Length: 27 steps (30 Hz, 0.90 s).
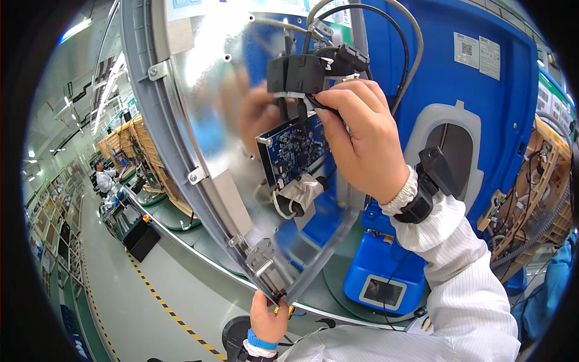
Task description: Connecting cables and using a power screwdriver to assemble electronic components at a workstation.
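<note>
My right hand (365, 136) is closed, thumb and finger pinching a black cable (315, 102). That cable comes out just below a black clip-on block (304, 73), which looks like a ferrite core. Behind the hand, a blue circuit board (289, 151) is fixed to a shiny metal panel (211, 130) that mirrors my hand. White wires and a silvery wrapped connector (301, 190) hang under the board. Down at the panel's lower corner, beside a metal hinge bracket (261, 256), my left hand (268, 320) grips the grey frame edge (292, 297); part of its fingers is hidden.
Behind the panel stands a large blue housing (500, 114) with a grey-rimmed opening. A blue unit with a small screen (383, 292) rests on the green worktop (338, 289). Black and grey cables (416, 36) loop overhead. Another person (105, 178) is far left, past the taped aisle.
</note>
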### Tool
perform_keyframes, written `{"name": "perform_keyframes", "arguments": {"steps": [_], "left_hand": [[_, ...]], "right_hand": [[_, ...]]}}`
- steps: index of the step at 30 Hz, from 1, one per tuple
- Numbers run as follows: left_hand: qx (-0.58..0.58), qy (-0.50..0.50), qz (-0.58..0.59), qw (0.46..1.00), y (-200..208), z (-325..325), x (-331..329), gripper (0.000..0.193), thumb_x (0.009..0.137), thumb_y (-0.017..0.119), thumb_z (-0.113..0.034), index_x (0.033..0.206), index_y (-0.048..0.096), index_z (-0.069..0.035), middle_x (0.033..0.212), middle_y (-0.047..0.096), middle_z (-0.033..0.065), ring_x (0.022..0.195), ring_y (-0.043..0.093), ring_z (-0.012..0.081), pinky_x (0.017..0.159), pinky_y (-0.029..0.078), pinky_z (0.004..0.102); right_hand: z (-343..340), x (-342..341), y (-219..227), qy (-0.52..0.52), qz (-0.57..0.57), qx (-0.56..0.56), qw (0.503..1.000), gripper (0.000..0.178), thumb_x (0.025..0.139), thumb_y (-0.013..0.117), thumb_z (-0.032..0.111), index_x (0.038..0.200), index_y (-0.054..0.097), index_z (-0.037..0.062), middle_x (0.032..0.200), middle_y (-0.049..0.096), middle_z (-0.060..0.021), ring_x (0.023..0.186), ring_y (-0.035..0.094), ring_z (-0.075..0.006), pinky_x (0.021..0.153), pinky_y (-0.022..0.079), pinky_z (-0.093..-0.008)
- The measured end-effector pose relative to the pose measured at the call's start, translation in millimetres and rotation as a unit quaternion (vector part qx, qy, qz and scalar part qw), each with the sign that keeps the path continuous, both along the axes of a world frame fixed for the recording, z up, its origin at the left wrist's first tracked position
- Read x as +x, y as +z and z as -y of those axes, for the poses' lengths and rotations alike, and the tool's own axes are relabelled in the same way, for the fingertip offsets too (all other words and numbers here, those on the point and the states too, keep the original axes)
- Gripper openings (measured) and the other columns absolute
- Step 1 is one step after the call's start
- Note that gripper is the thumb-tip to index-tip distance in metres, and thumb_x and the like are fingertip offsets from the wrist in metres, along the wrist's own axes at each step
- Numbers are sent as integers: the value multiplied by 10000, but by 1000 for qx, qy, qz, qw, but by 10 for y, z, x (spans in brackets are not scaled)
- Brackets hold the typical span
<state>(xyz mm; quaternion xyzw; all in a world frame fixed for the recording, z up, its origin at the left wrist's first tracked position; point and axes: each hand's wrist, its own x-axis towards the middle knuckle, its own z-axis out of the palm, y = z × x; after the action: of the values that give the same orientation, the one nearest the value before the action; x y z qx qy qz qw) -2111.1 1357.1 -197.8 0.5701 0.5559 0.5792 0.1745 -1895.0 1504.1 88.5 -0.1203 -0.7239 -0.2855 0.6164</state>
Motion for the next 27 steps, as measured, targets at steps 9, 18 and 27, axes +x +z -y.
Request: {"name": "perform_keyframes", "arguments": {"steps": [9, 18, 27], "left_hand": [[-12, -11, 15, 1000, 15, 67, -1, 259, 803, 691, -16, 1040, 587, -9, 847, 633, 133, 741, 644, 265, 690, 504, 353], [-3, -14, -25, 1000, 78, 64, 34, 306, 779, 670, 31, 1074, 597, 1, 897, 661, 148, 773, 684, 273, 697, 531, 346], [-14, -4, -53, 998, 175, 157, 97, 296, 789, 665, 39, 1077, 601, 10, 916, 658, 144, 795, 686, 258, 713, 534, 340]], "right_hand": [[-8, -96, -105, -21, 18, -21, 999, 177, 833, 635, -42, 1007, 623, -14, 910, 620, -142, 852, 570, -337, 761, 467, -397], [-226, 69, 26, 47, 93, 14, 994, 176, 820, 624, -29, 990, 591, 3, 937, 586, -155, 884, 550, -366, 801, 466, -428], [-270, 111, 55, 28, 115, 36, 992, 177, 834, 616, -34, 1001, 591, 18, 939, 600, -144, 902, 560, -358, 797, 472, -420]]}}
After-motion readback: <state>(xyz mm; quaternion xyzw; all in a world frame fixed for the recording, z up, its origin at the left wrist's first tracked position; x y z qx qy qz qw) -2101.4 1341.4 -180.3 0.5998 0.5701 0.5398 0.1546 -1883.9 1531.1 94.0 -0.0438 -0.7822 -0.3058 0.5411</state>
